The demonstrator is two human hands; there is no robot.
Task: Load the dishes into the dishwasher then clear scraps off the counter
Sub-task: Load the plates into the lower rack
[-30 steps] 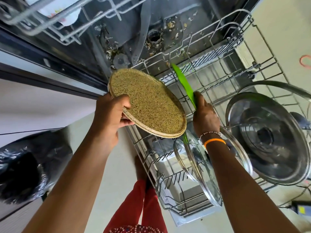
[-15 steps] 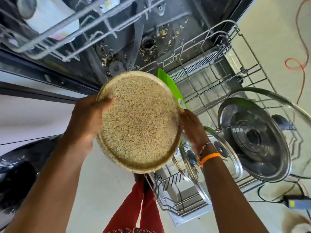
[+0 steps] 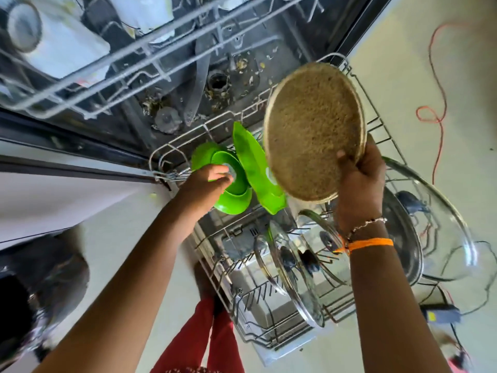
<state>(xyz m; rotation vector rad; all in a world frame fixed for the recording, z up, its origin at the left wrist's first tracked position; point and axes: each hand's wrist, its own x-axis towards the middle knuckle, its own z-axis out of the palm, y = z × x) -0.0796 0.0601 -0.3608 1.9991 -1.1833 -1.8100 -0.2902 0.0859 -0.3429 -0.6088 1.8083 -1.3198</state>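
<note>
Speckled tan round plate (image 3: 313,130) held tilted above the lower rack (image 3: 279,305), gripped at its lower rim by the right hand (image 3: 359,181), thumb curled over the edge. Left hand (image 3: 207,184) reaches into the rack's back-left corner, fingers resting on the underside of a green bowl (image 3: 231,189) that stands on edge; whether they grip it cannot be told. Green plate (image 3: 255,168) stands upright just beside the bowl, between bowl and tan plate. Glass lids (image 3: 290,267) stand in tines nearer the person. Steel lid (image 3: 403,249) leans at the rack's right side. White sticker on the green plate, unreadable. No legible writing anywhere.
</note>
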